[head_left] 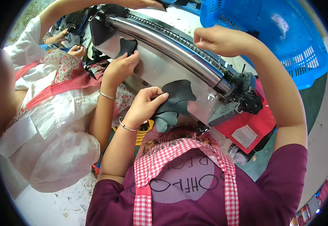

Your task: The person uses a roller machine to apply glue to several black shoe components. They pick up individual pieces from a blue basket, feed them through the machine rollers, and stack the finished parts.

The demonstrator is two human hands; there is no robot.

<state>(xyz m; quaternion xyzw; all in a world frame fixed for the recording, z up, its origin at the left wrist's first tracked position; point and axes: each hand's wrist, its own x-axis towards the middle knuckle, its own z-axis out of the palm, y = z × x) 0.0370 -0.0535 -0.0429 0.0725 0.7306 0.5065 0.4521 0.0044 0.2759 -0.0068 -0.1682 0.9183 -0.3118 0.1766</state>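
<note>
My left hand (146,104) pinches several flat, dark, curved-edged sheet pieces (179,91) between thumb and fingers. They fan out over the near side of a machine's metal table (164,69); the lowest shows a grey-green face. Beyond lies a long shiny steel roller (171,51) with a toothed strip along its far side. My right hand (222,40) hovers above the far right of the roller, its fingers curled in. Whatever those fingers hold, if anything, is hidden.
At my left a co-worker's hand (122,67) holds a black piece (127,48) over the same table. A blue plastic basket (303,41) stands behind my right arm. Red sheeting (230,128) with a white label lies under the machine's right end; a yellow basket (144,132) is below.
</note>
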